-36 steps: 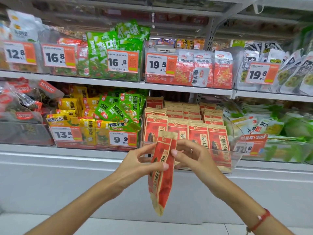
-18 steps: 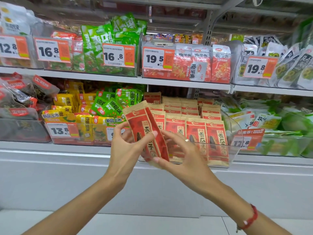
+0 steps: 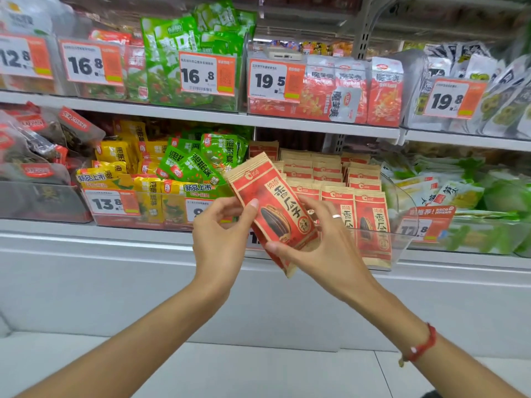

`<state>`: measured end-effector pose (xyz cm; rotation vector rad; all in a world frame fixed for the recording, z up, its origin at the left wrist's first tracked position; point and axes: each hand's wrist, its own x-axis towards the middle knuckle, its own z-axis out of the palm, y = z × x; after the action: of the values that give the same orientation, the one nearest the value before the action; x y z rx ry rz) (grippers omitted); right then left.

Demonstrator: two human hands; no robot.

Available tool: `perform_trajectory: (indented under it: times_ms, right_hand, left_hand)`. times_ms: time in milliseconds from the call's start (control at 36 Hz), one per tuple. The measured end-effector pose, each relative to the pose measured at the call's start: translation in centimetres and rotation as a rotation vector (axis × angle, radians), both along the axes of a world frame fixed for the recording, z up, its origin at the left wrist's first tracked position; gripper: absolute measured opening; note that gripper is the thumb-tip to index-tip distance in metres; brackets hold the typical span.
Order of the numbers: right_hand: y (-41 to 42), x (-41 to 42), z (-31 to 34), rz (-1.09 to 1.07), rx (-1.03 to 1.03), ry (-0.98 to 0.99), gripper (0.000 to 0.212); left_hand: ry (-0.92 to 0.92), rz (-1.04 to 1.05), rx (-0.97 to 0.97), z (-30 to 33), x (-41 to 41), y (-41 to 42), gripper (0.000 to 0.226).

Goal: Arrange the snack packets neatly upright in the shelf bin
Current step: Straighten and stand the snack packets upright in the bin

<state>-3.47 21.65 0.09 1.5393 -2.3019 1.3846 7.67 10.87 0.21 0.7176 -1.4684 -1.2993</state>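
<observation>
packet tilted, between hands | left hand pinches it | right hand grips it

Two hands showed, the left hand and the right hand, sharing one red packet; seven price tags hung in plain sight; one red bracelet circled a wrist

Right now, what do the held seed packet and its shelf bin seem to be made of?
Sunflower seed packet: seemingly kraft paper, matte, with tan ribbed seal edges and a red printed face; any lining is unseen. Shelf bin: clear rigid plastic, glossy; the packets show through its curved wall.
</observation>
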Motion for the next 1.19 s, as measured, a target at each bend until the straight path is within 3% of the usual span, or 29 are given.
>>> perform_trajectory:
  times_ms: [111,194,333,389,500,583,695,778,861,972,1028,1111,1195]
  right_hand:
    - [0.0,0.7,0.3,-0.016,0.08,0.063,0.108]
    - [0.1,0.2,0.4,0.036,0.056,-0.075,0.095]
    - [0.4,-0.7,0.5,0.242,-0.015,-0.472,0.07]
    - [0.6,-0.9,0.5,0.311,0.0,-0.531,0.059]
    - [0.7,-0.7,0.3,0.402,0.048,-0.532,0.052]
    - [0.8,-0.4,0.4,0.394,0.064,-0.497,0.044]
    - [0.9,0.6,0.9,0.343,0.046,-0.343,0.038]
    - [0.7,1.0,1.0,0.245,-0.033,-0.2,0.037]
    - [0.6,0.0,0.9,0.216,-0.077,-0.221,0.034]
    - [1.1,-1.9,1.0,0.261,-0.076,-0.517,0.046]
    - [1.3,-2.2,1.1,0.259,-0.06,-0.539,0.046]
    - [1.5,-1.9,1.4,0.214,-0.127,-0.465,0.039]
    - [1.7,-1.5,2.2,0.098,-0.318,-0.17,0.039]
  left_hand:
    - [0.043,-0.025,-0.019,0.6,-0.1,0.6,0.011]
    - [0.025,-0.135,-0.076,1.5,0.3,0.6,0.022]
    - [-0.156,-0.358,-0.05,1.4,0.8,-1.3,0.089]
    - [-0.181,-0.463,0.029,1.3,0.9,-1.7,0.101]
    - [-0.147,-0.626,0.105,1.2,1.0,-2.1,0.082]
    - [-0.145,-0.617,0.109,1.2,1.0,-2.2,0.07]
    - [-0.098,-0.422,0.082,1.1,0.8,-1.6,0.091]
    - [-0.06,-0.253,-0.002,1.3,0.6,-0.5,0.092]
    - [-0.096,-0.158,-0.09,1.4,0.5,0.0,0.095]
    - [-0.065,-0.129,-0.144,1.4,0.7,-0.3,0.045]
    - [-0.049,-0.151,-0.144,1.3,0.8,-0.3,0.032]
    - [-0.019,-0.214,-0.071,1.3,0.8,-0.3,0.037]
    - [0.005,-0.265,0.01,1.5,0.7,0.0,0.062]
